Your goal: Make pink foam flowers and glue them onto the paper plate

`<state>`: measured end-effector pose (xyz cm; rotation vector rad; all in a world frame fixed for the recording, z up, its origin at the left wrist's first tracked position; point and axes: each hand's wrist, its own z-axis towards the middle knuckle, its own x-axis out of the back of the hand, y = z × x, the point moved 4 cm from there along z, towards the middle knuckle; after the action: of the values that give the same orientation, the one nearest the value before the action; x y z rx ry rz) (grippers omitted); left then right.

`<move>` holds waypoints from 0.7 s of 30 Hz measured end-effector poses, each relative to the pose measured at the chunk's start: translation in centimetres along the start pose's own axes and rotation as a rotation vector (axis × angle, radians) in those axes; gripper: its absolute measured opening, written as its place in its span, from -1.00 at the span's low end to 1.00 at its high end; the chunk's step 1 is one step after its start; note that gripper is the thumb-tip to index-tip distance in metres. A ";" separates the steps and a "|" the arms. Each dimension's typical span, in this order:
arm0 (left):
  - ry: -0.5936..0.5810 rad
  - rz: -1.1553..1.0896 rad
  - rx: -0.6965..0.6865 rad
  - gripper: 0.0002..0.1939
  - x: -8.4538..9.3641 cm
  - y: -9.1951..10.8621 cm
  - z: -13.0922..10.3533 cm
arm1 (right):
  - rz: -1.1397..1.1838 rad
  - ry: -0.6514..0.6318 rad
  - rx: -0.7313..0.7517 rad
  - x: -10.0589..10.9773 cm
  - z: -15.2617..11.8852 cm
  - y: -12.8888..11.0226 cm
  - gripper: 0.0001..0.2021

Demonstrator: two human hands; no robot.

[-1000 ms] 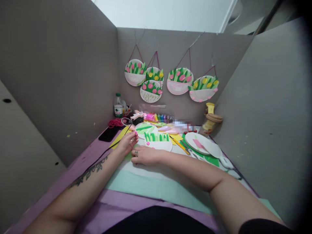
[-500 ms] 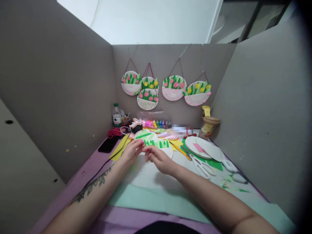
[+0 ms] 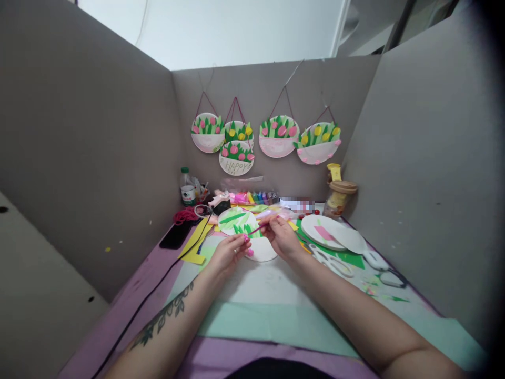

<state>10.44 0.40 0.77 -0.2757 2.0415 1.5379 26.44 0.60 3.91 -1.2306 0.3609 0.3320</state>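
My left hand (image 3: 231,253) pinches a small pink piece (image 3: 246,238), perhaps clay, at its fingertips. In my right hand (image 3: 281,237) is a thin dark pink stick (image 3: 258,229), its tip pointing left toward that piece. Just below the fingers, a second pink bit (image 3: 250,253) shows near the left edge of a white half plate (image 3: 263,250). Green paper leaves stand along this plate's upper edge, partly hidden by my right hand. Behind it lies a round plate (image 3: 225,222) with green strips on it.
Decorated plates (image 3: 279,148) hang on the back wall. Scissors (image 3: 331,261), white plates (image 3: 315,231) and green scraps are on the right. A phone (image 3: 174,236), yellow paper (image 3: 193,247), a black cable and a bottle (image 3: 188,189) are on the left. A lidded cup (image 3: 338,200) stands at the back right.
My right hand has moved right and up and now holds the dark pink stick. My left hand has shifted slightly right and down. The view has tilted a little.
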 end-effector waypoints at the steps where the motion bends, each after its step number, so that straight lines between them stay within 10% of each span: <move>1: -0.011 0.014 -0.004 -0.95 0.0 0.1 -0.1 | 0.001 0.015 -0.008 0.1 0.1 0.1 -0.59; 21: -0.073 0.011 0.018 -0.84 -0.1 0.4 -0.8 | -0.517 -0.012 0.113 -0.1 -0.8 0.0 -0.75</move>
<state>10.09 -0.21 1.29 -0.1988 2.0028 1.5131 26.31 -0.20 3.74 -1.1644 0.0421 -0.1245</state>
